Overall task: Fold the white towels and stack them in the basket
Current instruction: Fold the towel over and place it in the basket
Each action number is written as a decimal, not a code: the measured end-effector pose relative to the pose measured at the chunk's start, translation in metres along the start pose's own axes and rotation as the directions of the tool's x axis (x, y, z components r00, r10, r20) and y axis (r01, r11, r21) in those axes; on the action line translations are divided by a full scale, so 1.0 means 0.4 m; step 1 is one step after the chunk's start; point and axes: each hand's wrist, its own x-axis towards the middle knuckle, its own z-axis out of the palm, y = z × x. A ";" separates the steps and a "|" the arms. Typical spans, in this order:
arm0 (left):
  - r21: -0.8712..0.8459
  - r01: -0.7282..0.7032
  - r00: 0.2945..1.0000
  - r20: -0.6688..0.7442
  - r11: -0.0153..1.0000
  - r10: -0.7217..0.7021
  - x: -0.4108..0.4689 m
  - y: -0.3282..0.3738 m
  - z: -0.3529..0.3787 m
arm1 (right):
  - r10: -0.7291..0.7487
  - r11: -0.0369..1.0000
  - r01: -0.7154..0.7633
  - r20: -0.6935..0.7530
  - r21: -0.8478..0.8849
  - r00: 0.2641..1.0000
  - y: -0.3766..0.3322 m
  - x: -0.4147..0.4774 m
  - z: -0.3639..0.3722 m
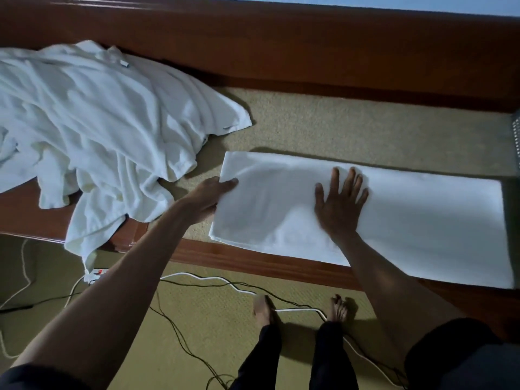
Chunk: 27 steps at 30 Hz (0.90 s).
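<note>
1. Standing over the counter (337, 128), the person has one white towel (408, 215) laid out as a long, flat band along its near side, with the towel's near edge lapping onto the wooden border.
2. The left hand (211, 198) pinches the towel's left end, thumb on top and fingers tucked beneath the layers. The right hand (337, 204) lies flat and spread on the middle of the cloth, pressing down and gripping nothing.
3. I'd judge the cloth soft, light and limp. It would sag and slide apart if lifted by a single layer, so the hold belongs at the end, through all the layers at once and close to the corners.
4. The flat palm looks placed to mark the fold line, and the terry should cling to the mat rather than slip.
5. A heap of unfolded towels (98, 122) sprawls to the left, apart from the flat one.
6. A grey perforated thing (515, 142) at the right edge may be the basket; I cannot tell.
</note>
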 end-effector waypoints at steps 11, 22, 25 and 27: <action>0.090 -0.208 0.974 0.106 0.974 0.198 -0.184 0.185 0.343 | -0.182 0.983 0.165 0.305 0.083 0.935 0.322 -0.085 -0.219; 0.218 -0.242 0.965 0.159 0.945 0.211 -0.168 0.205 0.947 | 0.062 0.928 -0.161 0.287 0.335 0.956 0.750 -0.074 -0.411; 0.248 -0.226 0.973 0.113 0.942 0.203 -0.124 0.180 1.094 | 0.144 0.812 -0.218 0.176 0.541 0.974 0.790 -0.088 -0.448; 0.308 -0.205 0.979 0.059 0.929 0.196 -0.093 0.158 1.177 | 0.198 0.672 -0.275 0.192 0.687 0.961 0.808 -0.088 -0.441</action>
